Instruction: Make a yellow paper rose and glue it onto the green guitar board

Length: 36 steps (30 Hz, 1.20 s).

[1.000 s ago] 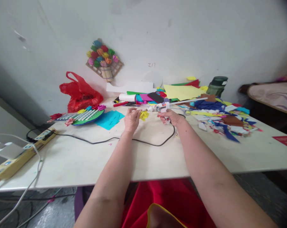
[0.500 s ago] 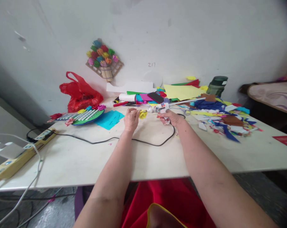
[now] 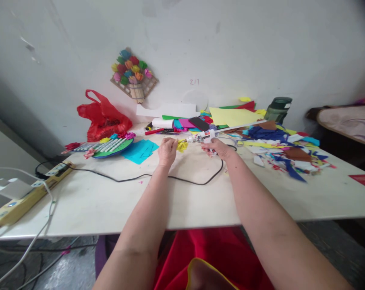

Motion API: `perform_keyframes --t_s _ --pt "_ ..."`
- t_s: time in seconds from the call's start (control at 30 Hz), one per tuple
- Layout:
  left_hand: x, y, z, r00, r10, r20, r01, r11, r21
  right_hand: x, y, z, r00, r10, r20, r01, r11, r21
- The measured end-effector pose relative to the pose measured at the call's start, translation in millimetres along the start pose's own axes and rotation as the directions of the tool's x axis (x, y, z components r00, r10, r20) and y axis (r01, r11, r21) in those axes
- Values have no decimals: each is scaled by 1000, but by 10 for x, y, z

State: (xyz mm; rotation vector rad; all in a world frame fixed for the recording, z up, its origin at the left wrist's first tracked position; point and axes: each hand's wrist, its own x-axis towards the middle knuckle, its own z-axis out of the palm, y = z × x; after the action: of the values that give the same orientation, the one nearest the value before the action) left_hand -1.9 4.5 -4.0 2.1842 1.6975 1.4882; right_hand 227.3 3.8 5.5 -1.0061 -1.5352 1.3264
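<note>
My right hand (image 3: 216, 149) is wrapped round a white hot glue gun (image 3: 208, 135), whose nozzle points left. A long white glue stick (image 3: 243, 125) sticks out of its back. My left hand (image 3: 167, 151) is closed, its fingers pinched on a small crumpled yellow paper flower (image 3: 182, 146) that shows at their right side. The nozzle tip is right at the flower; whether they touch is too small to tell. From the gun's handle a black cord (image 3: 200, 184) loops across the table.
At left are a yellow power strip (image 3: 22, 201), a red plastic bag (image 3: 105, 121), a green board with paper flowers (image 3: 122, 149) and blue paper sheets (image 3: 140, 151). Paper scraps (image 3: 297, 154) lie at right, near a green bottle (image 3: 278, 109). A phone (image 3: 199, 123) rests at the back.
Both hands stay almost in place, with the glue gun still held at the yellow flower. The whole view has shifted very slightly.
</note>
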Motion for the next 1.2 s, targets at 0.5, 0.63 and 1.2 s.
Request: perform_keyframes --t_s 0.5,0.63,1.2 --pt "2 34 -33 999 -53 7 53 998 37 5 -34 45 997 -55 -58 47 990 -135" --pt "4 34 -37 998 -61 5 61 997 37 4 -34 51 996 -69 -55 60 985 -162" --pt "18 -24 -35 998 -69 8 69 997 -33 39 56 -37 996 -84 -22 84 996 11"
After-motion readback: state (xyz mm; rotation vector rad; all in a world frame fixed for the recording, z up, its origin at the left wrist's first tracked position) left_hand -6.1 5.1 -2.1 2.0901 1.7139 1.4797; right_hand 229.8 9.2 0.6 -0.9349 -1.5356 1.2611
